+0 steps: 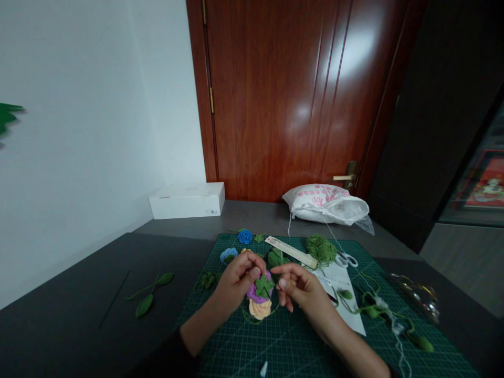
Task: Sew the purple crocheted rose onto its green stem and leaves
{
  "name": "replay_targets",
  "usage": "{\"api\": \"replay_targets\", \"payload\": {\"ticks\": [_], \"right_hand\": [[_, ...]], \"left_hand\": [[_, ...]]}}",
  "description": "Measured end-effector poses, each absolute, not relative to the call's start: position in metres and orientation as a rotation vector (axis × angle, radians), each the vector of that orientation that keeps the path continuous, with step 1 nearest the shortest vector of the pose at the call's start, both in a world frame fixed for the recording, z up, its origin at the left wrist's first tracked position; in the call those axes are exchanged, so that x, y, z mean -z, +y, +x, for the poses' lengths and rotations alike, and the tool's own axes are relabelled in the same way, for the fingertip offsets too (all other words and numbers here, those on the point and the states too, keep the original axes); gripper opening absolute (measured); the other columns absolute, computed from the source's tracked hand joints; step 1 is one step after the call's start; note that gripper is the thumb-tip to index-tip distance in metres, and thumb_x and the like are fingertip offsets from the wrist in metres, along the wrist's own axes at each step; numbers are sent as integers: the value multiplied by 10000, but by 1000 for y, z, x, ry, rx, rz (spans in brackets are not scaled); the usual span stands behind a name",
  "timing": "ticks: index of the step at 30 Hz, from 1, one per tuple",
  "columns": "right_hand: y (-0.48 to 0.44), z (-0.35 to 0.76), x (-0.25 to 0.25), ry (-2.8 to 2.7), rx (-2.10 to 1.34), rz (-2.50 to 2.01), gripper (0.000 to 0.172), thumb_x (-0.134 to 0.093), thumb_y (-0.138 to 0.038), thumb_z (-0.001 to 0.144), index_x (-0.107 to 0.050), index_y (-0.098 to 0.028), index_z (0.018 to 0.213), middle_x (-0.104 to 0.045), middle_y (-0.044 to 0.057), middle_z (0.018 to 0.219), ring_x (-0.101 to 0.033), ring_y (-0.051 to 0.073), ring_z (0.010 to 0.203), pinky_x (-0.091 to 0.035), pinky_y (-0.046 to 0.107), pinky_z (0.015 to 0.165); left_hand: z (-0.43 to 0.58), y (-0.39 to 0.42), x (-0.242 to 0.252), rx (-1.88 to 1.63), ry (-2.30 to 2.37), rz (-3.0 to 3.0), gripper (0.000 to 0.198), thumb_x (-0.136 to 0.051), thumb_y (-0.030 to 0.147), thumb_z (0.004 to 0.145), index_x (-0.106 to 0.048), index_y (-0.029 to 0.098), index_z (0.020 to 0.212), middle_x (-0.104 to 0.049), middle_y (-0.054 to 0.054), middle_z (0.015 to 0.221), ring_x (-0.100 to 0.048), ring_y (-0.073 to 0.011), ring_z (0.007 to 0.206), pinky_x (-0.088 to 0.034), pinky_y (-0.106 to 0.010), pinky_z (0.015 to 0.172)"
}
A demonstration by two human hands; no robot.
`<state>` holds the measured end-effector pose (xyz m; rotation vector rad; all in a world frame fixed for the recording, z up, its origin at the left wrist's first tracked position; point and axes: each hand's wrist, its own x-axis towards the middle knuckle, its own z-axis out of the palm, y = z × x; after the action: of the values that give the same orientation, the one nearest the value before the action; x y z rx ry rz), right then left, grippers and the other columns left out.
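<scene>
My left hand [238,281] is closed around a crocheted flower [260,294] with purple petals and a green leaf-shaped back, held just above the green cutting mat [283,341]. An orange crocheted piece [260,310] hangs under it. My right hand [295,283] pinches at the flower's green part with thumb and forefinger; whatever thin thing it holds is too small to make out. A green yarn strand trails from the flower over the mat.
On the mat lie a blue crocheted rose [244,236], a light blue flower [228,255], a green yarn ball [321,248], a ruler [291,252], scissors [346,259], white paper [342,286] and leafy stems [378,310]. A white box [187,199] and a white sack [326,205] sit behind.
</scene>
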<state>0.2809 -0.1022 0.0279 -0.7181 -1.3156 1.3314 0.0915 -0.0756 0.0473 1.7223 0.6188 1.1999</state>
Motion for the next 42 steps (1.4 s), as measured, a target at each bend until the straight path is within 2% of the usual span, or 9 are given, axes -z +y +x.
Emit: {"api": "replay_targets", "payload": {"ticks": [4,11,16,21,27,31,36,39,42], "right_hand": [[-105,270,-19,-1279,-1402,-728,531,-815,-523,707,-609,-164,1039,-631,-45,549,-572,112,424,-423,196,397],[-107,269,-20,-1245,-1418,-755,470,-823,-528,694,-618,-155,893,-652,-24,532,-564,93,408,-439,187,414],[-103,273,-19,-1205,-1316,-783,467,-808,-536,708,-598,-163,895,-649,-31,510,-561,94,395,-438,177,397],[-101,273,-15,-1210,-1259,-805,474,-813,-541,694,-583,-168,874,-649,-29,484,-546,98,350,-419,173,357],[-103,268,-10,-1205,-1225,-814,452,-796,-557,703,-574,-179,816,-633,-32,463,-528,100,331,-403,177,342],[-105,267,-11,-1183,-1215,-816,442,-787,-560,715,-580,-177,791,-629,-26,453,-490,88,315,-374,176,338],[-105,272,-18,-1139,-1205,-806,419,-783,-541,732,-602,-169,792,-632,-24,484,-477,76,355,-370,178,383],[-104,274,-20,-1118,-1224,-800,413,-782,-538,736,-608,-164,764,-610,-32,482,-453,64,363,-350,172,392],[-105,272,-21,-1112,-1274,-791,434,-791,-554,713,-610,-160,732,-591,-34,469,-427,57,350,-332,172,378]], "left_hand": [[93,-77,-47,-1242,604,1795,225,-602,387,903,-597,173,835,-580,-34,826,-555,-188,788,-430,-301,728],[97,-81,-49,-1270,626,1960,239,-548,381,935,-635,169,866,-592,-75,921,-570,-224,903,-441,-349,823],[102,-82,-41,-1201,553,1808,265,-720,316,807,-624,174,1009,-568,-83,1028,-580,-224,948,-472,-341,827],[105,-80,-36,-1215,601,1600,314,-759,176,726,-601,172,997,-589,-28,893,-582,-169,830,-472,-284,753],[106,-80,-36,-1236,670,1482,345,-808,133,640,-575,178,891,-594,13,792,-574,-137,718,-456,-248,673],[108,-85,-40,-1246,707,1443,289,-798,191,703,-586,180,899,-598,9,802,-577,-140,735,-462,-246,678],[106,-90,-44,-1198,648,1508,245,-733,246,800,-649,179,1021,-653,-66,999,-613,-202,944,-494,-331,867],[104,-89,-40,-1089,591,1560,267,-711,276,812,-689,184,1062,-648,-101,1091,-627,-225,935,-536,-356,814],[103,-86,-36,-1110,608,1672,258,-735,234,767,-741,188,1020,-642,-100,1041,-628,-241,930,-546,-350,784]]}}
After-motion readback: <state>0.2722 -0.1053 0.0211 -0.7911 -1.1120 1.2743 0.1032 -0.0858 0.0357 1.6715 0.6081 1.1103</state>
